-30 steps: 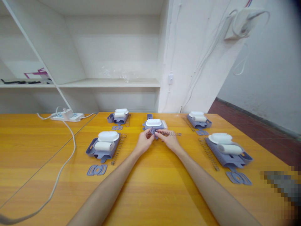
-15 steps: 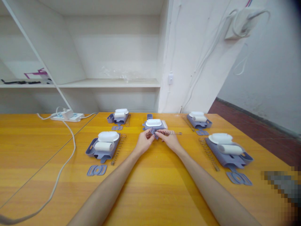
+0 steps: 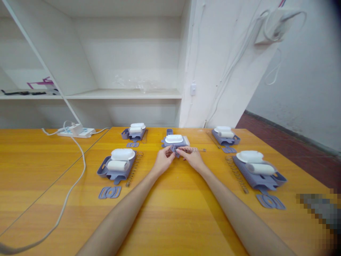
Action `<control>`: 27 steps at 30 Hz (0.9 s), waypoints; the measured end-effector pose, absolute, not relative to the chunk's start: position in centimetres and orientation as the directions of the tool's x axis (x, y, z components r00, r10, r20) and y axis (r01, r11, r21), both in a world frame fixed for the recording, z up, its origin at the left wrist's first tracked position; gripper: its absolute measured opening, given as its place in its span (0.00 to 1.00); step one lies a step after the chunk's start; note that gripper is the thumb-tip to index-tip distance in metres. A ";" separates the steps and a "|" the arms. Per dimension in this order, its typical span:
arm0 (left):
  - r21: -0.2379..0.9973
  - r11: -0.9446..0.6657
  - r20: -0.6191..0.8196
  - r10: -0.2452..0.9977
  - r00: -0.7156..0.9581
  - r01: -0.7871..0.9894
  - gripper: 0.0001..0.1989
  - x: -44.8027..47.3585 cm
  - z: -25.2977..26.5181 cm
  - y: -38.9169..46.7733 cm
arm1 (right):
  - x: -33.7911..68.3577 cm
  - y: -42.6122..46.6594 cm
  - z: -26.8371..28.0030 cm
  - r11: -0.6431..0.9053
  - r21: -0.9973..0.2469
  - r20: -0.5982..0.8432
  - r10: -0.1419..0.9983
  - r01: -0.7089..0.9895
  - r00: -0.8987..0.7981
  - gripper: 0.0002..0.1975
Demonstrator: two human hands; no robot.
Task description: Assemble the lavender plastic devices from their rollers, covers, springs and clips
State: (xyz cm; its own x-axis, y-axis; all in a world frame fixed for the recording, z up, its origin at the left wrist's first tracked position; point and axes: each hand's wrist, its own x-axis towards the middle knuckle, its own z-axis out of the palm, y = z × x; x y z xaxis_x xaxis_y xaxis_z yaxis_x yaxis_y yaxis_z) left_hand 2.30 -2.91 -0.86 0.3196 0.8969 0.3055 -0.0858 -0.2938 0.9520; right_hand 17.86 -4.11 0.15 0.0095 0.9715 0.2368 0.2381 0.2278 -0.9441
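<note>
Between my two hands is a small grey-purple plastic piece (image 3: 174,150), partly covered by fingers. My left hand (image 3: 163,160) pinches it from the left, while my right hand (image 3: 194,158) grips its right side. Just behind them lies a grey-purple holder with a white oval dish (image 3: 174,139) on top. A row of metal hooks or rings (image 3: 199,150) sticks out past my right hand along the table. Whether that row touches my fingers is hard to tell.
Similar sets stand around: a near-left holder (image 3: 117,176), a near-right holder (image 3: 259,181), a far-left holder (image 3: 136,136) and a far-right holder (image 3: 226,139). Flat plastic plates (image 3: 109,192) and metal rings lie beside them. A white cable (image 3: 84,167) runs from a power strip (image 3: 80,132) at left.
The plastic piece has turned slightly between my fingers. My hands and everything on the table stay in place.
</note>
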 end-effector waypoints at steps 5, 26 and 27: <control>0.951 -0.294 0.308 0.900 0.309 -0.092 0.16 2.4 -1.0 -2.8 | 17.8 -4.2 0.3 0.270 -0.913 0.281 0.960 0.307 -0.010 0.16; 0.941 -0.326 0.338 0.904 0.263 -0.088 0.26 2.5 -1.9 -2.6 | 17.6 -3.8 -1.0 0.291 -0.932 0.293 0.956 0.215 -0.022 0.17; 0.940 -0.332 0.342 0.903 0.260 -0.085 0.24 2.5 -1.9 -2.7 | 17.6 -3.7 -1.2 0.285 -0.932 0.289 0.957 0.223 -0.015 0.17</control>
State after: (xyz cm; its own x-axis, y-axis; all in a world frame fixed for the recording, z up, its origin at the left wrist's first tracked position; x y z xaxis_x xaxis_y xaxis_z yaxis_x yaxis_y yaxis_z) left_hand 2.55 -2.65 -1.88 0.2595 0.9030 0.3423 -0.0852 -0.3316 0.9396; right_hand 17.61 -3.72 -1.16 -0.0148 0.9571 0.2893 0.2226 0.2852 -0.9323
